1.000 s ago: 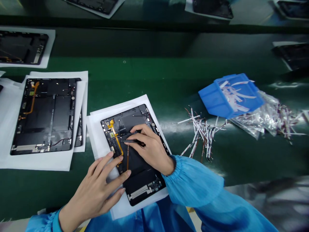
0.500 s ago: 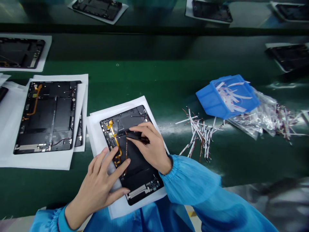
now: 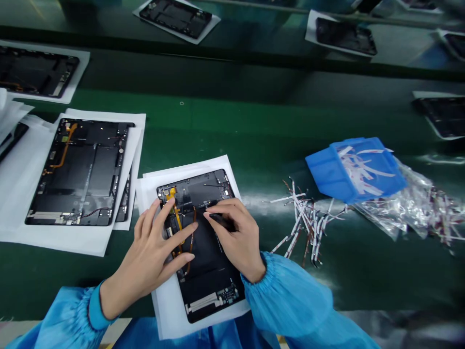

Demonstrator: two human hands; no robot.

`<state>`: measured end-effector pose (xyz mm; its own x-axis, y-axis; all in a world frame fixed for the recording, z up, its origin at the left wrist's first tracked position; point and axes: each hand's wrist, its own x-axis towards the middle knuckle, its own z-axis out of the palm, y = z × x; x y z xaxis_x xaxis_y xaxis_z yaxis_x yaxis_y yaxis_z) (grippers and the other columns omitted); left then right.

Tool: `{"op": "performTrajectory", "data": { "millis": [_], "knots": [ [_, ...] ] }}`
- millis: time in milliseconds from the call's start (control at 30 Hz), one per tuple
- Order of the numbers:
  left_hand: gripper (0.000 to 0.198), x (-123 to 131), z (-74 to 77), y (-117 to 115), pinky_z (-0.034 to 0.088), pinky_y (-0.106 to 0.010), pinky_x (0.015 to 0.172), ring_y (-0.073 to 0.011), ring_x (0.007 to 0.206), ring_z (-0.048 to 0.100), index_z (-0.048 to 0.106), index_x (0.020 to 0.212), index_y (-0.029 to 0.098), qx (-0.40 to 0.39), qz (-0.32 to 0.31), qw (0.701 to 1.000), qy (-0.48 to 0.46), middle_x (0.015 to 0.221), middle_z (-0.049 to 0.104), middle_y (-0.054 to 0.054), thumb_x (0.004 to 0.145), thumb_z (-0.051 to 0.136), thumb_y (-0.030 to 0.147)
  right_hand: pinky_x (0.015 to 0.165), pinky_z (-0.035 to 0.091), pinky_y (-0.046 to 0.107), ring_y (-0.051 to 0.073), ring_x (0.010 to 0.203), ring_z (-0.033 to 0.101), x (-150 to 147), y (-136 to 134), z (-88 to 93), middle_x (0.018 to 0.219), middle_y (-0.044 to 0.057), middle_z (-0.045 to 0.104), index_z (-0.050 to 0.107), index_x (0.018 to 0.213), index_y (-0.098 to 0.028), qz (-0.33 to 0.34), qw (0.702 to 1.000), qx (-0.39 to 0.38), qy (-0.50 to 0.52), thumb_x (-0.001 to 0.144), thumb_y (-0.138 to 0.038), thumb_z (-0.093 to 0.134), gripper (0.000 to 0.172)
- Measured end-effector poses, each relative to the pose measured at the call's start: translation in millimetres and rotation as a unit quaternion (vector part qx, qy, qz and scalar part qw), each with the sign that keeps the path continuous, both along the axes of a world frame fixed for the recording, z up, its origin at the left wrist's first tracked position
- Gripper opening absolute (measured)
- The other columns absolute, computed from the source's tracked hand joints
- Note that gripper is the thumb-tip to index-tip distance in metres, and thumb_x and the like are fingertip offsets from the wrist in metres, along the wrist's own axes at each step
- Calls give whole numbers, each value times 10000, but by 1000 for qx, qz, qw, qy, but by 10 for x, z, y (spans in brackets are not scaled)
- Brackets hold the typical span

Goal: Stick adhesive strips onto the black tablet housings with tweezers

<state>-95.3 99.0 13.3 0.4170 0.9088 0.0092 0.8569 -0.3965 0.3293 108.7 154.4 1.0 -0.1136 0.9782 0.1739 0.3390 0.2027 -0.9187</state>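
Observation:
An opened tablet housing (image 3: 205,278), black with its inside facing up, lies tilted on white sheets (image 3: 165,315) in front of me. My left hand (image 3: 154,252) rests over its left side, fingers spread, near an orange flex cable (image 3: 178,219) and a thin brown strip cable (image 3: 191,244). In my right hand (image 3: 241,237) are black tweezers (image 3: 223,221), pinched between thumb and fingers above the upper middle of the housing. The fingers partly hide the tweezers, and their tips are hard to make out.
Another open housing (image 3: 78,169) lies on paper at the left. Loose strip cables (image 3: 308,218) are piled to the right, beside a blue bin (image 3: 327,169) of white strips and clear plastic bags (image 3: 414,208). More housings on paper (image 3: 176,18) sit along the back.
My right hand with the tweezers has moved slightly right, away from the brown cable's upper end. My left fingers have shifted up along the housing. The camera view has tilted somewhat.

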Motion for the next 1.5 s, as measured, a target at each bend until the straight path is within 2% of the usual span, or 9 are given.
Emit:
{"op": "performTrajectory", "data": {
  "millis": [267, 633, 900, 1000, 1133, 1233, 1333, 1433, 1500],
  "knots": [
    [380, 134, -41, 50, 310, -686, 1061, -437, 1480, 166, 585, 1331, 350, -17, 84, 995, -57, 1630, 130, -113, 955, 570, 297, 671, 565, 282, 160, 779, 652, 12, 14, 51, 859, 17, 650, 722, 888, -246, -20, 1000, -10, 7, 864, -140, 680, 117],
    [409, 253, 72, 328, 193, -693, 1149, -414, 1521, 21, 599, 1229, 277, -39, 172, 976, -126, 1636, 103, -88, 833, 666, 200, 626, 529, 264, 151, 765, 648, 27, 38, 91, 844, 4, 651, 716, 860, -241, -34, 999, -15, 36, 854, -145, 707, 97],
    [470, 316, 32, 595, 180, -635, 1182, -385, 1521, 101, 587, 1262, 281, -5, 213, 970, -121, 1608, 228, -88, 812, 693, 194, 800, 553, 351, 218, 946, 665, 197, 211, 188, 1069, 63, 633, 658, 1095, -218, 125, 980, -19, -151, 899, -132, 636, 215],
    [485, 338, 73, 519, 192, -618, 1186, -369, 1519, 123, 551, 1306, 269, 9, 224, 967, -125, 1596, 259, -106, 841, 671, 203, 814, 542, 380, 239, 964, 656, 175, 275, 205, 1128, 79, 600, 627, 1155, -211, 159, 960, -30, -230, 906, -171, 644, 253],
    [445, 318, 189, 156, 268, -539, 1189, -308, 1472, 284, 535, 1313, 287, 38, 259, 944, -199, 1550, 354, -85, 883, 654, 281, 775, 514, 343, 212, 910, 638, 84, 378, 204, 1040, 50, 597, 636, 985, -196, 185, 955, -31, -232, 872, -126, 665, 136],
    [265, 337, 291, -261, 372, -435, 1135, -248, 1370, 444, 623, 1188, 316, 6, 283, 912, -296, 1432, 506, -37, 924, 615, 299, 741, 494, 304, 185, 847, 628, 57, 403, 248, 906, 7, 613, 605, 854, -198, 192, 961, -19, -197, 837, -77, 672, 139],
    [180, 486, 400, -646, 493, -334, 964, -205, 1126, 618, 681, 1095, 300, -154, 275, 845, -431, 1195, 669, -39, 958, 583, 360, 750, 510, 268, 155, 831, 648, 156, 191, 421, 880, -19, 658, 615, 948, -223, 195, 970, 8, -143, 855, -47, 627, 199],
    [361, 749, 487, -880, 533, -310, 824, -197, 919, 677, 718, 1081, 251, -346, 245, 717, -554, 1037, 730, -72, 941, 556, 541, 684, 532, 202, 111, 732, 660, 410, -280, 684, 888, -35, 692, 614, 1126, -279, 233, 970, 49, -47, 910, -71, 587, 301],
    [491, 921, 506, -951, 533, -303, 785, -200, 886, 683, 733, 1068, 224, -408, 227, 614, -637, 1005, 741, -85, 891, 557, 648, 639, 543, 191, 114, 684, 675, 619, -626, 820, 854, -25, 710, 646, 1027, -275, 290, 955, 55, -23, 953, -153, 570, 162]
  ]
}}
